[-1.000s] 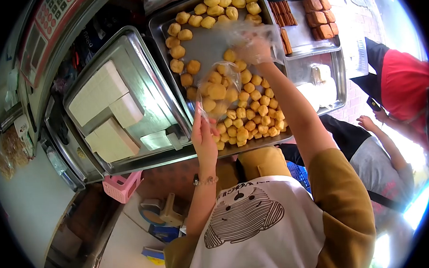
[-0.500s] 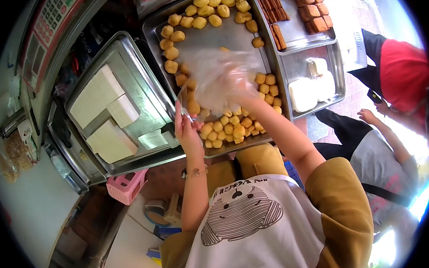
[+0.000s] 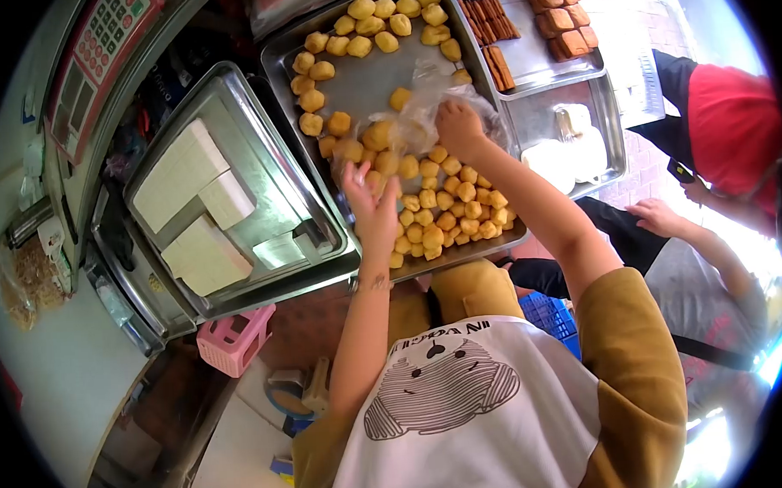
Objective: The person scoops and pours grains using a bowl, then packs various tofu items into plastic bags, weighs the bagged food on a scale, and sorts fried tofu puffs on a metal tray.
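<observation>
Yellow balls (image 3: 378, 136) sat in a clear bag (image 3: 349, 147) over the tray (image 3: 349, 90), left hand (image 3: 372, 208) at its side, fingers parted; right hand (image 3: 461, 123) curled at loose film (image 3: 418, 116), grip unclear.

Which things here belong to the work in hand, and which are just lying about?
Apparently in use:
clear plastic at the right hand
golden pieces near the left hand
their metal tray

Apparently just lying about:
white slabs
brown blocks
pink basket
blue crate

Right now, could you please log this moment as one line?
metal tray: loose golden pieces; left hand: at clear bag with pieces inside; right hand: at crumpled clear plastic; grip: unclear, both hands
</observation>
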